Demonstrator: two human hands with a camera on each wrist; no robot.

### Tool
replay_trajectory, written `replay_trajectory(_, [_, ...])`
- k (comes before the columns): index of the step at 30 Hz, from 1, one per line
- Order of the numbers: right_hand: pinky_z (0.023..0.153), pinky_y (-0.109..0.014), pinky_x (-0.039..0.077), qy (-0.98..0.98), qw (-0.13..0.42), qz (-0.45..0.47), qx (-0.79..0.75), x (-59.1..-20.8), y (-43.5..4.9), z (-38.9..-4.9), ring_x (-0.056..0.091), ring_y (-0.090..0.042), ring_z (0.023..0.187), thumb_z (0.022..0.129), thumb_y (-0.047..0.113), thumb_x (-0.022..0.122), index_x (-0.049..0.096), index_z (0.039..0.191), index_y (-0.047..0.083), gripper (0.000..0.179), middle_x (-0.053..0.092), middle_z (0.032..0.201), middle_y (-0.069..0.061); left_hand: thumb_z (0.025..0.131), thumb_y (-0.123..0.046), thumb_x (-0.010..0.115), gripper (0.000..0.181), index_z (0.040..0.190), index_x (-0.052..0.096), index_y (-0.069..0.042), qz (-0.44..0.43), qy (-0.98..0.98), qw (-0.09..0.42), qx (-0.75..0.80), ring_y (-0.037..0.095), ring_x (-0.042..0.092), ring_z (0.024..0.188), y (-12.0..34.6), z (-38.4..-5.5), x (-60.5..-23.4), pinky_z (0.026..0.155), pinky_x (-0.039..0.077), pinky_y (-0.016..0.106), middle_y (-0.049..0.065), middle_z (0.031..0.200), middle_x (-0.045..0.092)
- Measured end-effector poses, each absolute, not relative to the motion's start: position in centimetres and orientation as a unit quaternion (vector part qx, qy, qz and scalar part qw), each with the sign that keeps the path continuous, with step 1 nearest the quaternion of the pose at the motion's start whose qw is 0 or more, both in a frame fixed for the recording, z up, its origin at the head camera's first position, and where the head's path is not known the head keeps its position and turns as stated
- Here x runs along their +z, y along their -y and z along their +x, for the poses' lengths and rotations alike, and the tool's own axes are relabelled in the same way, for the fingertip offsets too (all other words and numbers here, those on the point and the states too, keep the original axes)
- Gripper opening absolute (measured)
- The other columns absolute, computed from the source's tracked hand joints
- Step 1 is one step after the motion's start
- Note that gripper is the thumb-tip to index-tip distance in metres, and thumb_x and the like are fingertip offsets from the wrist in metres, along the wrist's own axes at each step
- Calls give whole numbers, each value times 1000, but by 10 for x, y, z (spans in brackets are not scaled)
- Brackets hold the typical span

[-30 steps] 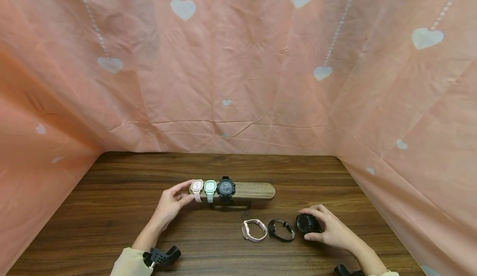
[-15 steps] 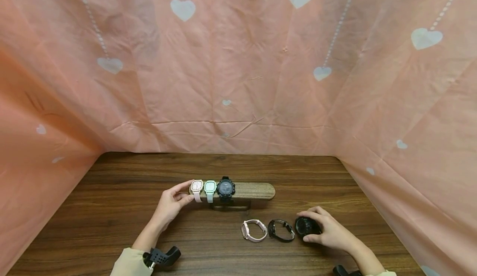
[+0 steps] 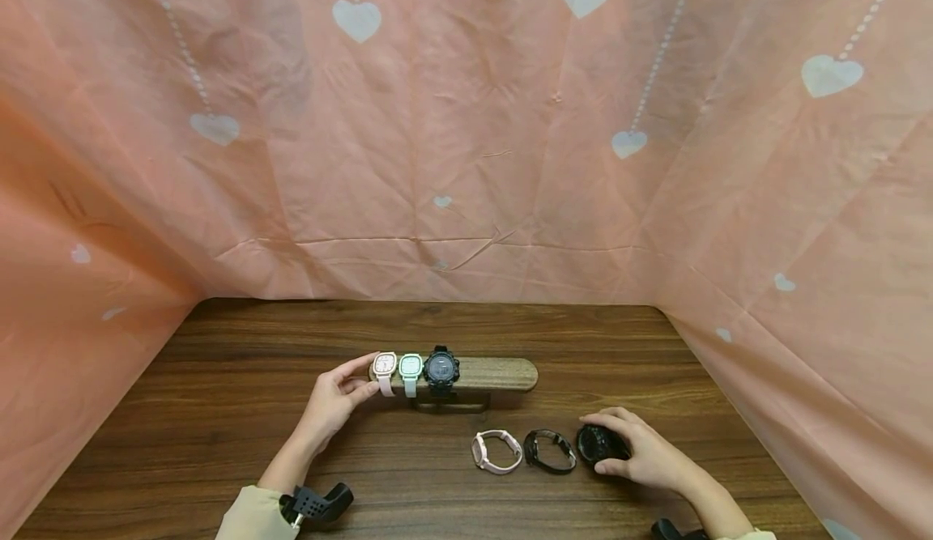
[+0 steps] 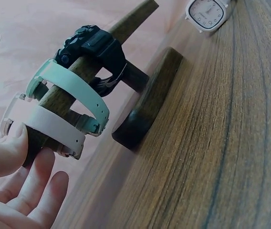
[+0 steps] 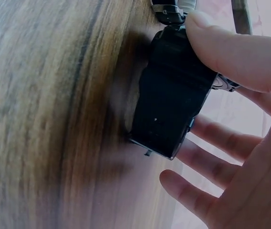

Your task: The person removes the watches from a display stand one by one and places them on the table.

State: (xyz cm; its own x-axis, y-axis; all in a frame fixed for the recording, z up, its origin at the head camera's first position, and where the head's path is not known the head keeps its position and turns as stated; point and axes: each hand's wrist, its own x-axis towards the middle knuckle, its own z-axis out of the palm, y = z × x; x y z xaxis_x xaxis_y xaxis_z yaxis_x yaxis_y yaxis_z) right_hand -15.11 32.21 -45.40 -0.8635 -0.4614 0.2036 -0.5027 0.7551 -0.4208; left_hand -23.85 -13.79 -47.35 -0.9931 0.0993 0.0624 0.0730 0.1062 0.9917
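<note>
My left hand (image 3: 330, 401) grips the left end of a wooden watch stand (image 3: 499, 373), thumb in front and fingers behind. Round the stand's bar sit a pale pink square watch (image 3: 385, 364), a mint green watch (image 3: 411, 365) and a chunky black watch (image 3: 441, 368), side by side; the left wrist view shows my thumb against the pink strap (image 4: 54, 126). On the right, my right hand (image 3: 649, 449) holds another black watch (image 3: 599, 443) between thumb and fingers, low over the table. Its broad black strap (image 5: 171, 95) faces the right wrist camera.
Between my hands, in front of the stand, a pink watch (image 3: 498, 452) and a black watch (image 3: 550, 452) lie on their sides on the wood-grain table (image 3: 291, 325). A peach curtain (image 3: 466, 159) with pale hearts encloses the back and both sides.
My right hand has shifted very slightly left and down with the black watch. My left hand keeps its grip on the stand.
</note>
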Motion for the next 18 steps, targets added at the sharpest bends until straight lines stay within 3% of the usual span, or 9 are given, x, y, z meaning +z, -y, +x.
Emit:
replay_trajectory(4, [78, -44, 47, 938, 36, 250, 239, -450, -320, -151, 52, -25, 104, 76, 37, 75, 55, 126, 11, 60, 53, 115, -2, 81, -4, 71, 47, 126, 59, -12, 59, -744, 9, 665, 23, 63, 86, 139, -238, -474, 77, 51, 38, 13, 102, 64])
replay_trajectory(10, [79, -50, 47, 936, 66, 240, 247, -447, -311, -153, 54, -31, 105, 79, 38, 72, 55, 126, 12, 57, 54, 117, -4, 81, -5, 71, 47, 125, 59, -13, 66, -746, 5, 663, 25, 63, 88, 140, -238, -473, 76, 51, 39, 14, 105, 63])
replay_trajectory(18, [80, -47, 48, 927, 79, 214, 297, -444, -293, -159, 58, -31, 100, 87, 32, 65, 55, 125, 12, 44, 56, 117, -8, 81, -2, 70, 46, 125, 59, -10, 70, -735, 7, 674, 20, 64, 86, 138, -239, -473, 79, 51, 40, 15, 106, 63])
